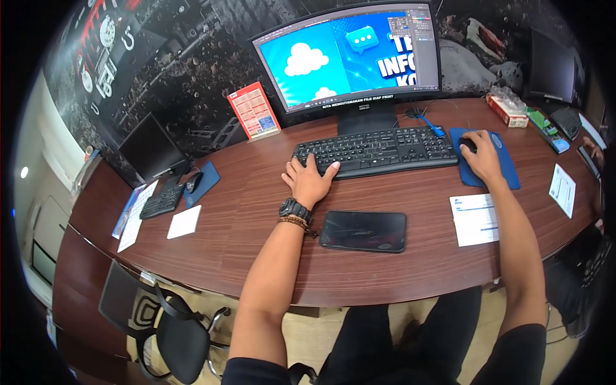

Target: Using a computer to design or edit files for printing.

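My left hand (310, 185) rests at the left end of a black keyboard (401, 151), fingers spread over its lower left keys and thumb by the front edge. A dark watch (296, 209) and a beaded bracelet circle that wrist. My right hand (486, 162) is curled over a black computer mouse (470, 145), which it partly hides, on a blue mouse pad (510, 172). Behind the keyboard stands a wide monitor (308, 83) with a blue design, a white cloud and a speech bubble on screen. A dark smartphone (363, 231) lies in front of the keyboard.
A printed paper (473, 224) lies partly under my right forearm. A red calendar (254, 110) stands left of the monitor. More monitors and keyboards occupy both desk ends, with a red-white box (507, 110) at the right. An office chair (183, 337) stands lower left.
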A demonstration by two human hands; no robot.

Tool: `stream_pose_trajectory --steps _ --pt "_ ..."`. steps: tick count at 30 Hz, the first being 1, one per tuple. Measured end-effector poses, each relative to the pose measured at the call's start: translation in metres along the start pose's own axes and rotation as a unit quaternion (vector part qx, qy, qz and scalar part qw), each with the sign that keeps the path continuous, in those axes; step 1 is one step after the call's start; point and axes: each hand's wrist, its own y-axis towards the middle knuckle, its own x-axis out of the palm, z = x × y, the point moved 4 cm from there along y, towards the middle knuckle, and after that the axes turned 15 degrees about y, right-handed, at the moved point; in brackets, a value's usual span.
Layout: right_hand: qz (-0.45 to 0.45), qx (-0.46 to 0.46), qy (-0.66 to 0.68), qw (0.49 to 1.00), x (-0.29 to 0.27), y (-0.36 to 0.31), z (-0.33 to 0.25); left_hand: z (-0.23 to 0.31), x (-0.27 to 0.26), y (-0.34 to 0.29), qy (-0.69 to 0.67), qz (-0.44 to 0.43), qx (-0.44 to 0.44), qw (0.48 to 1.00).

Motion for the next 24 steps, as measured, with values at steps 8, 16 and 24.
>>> stream_pose_trajectory --steps 8,16,24 --pt "-0.019 -0.037 0.009 0.999 0.001 -0.002 -0.007 -0.001 0.003 0.0 -0.014 -0.024 -0.003 1.0" --pt "-0.023 -0.033 0.019 0.999 0.0 -0.001 -0.008 0.003 0.0 -0.001 -0.013 -0.03 -0.007 0.999" --pt "-0.024 -0.024 0.011 0.999 0.001 -0.001 -0.01 0.003 0.0 -0.001 -0.013 -0.029 -0.009 0.999"
